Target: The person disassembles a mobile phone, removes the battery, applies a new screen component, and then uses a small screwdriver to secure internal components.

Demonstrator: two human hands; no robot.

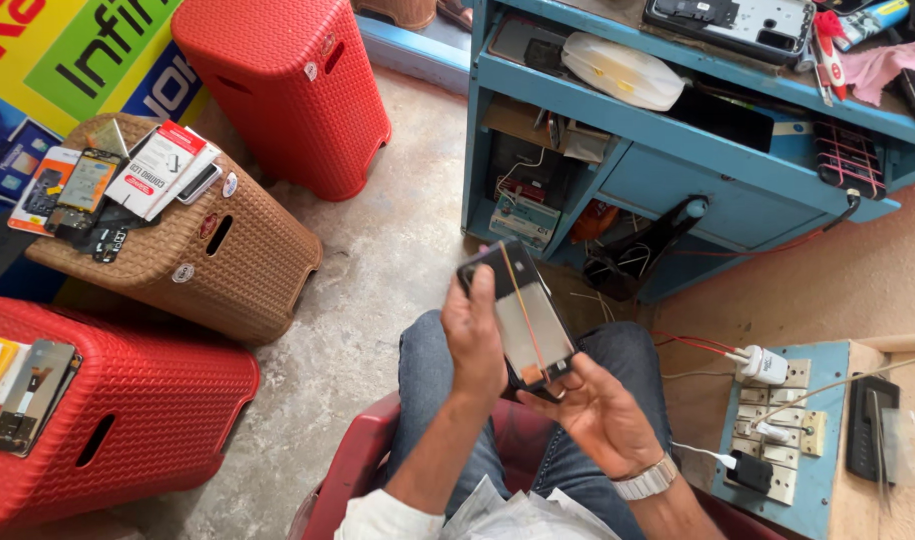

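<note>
Sitting on a red chair [353, 470] over a rough grey concrete floor [378, 280], you hold a phone [523, 315] above your knees: your left hand [475, 335] clasps its left edge, your right hand [603, 410] cups its lower end. Ahead stands a blue table [678, 150] cluttered with parts. A brown wicker stool [193, 250] carries white-and-red flat boxes [158, 165]; two red stools [298, 90] flank it. A yellow-green sign [68, 50] fills the top-left corner.
</note>
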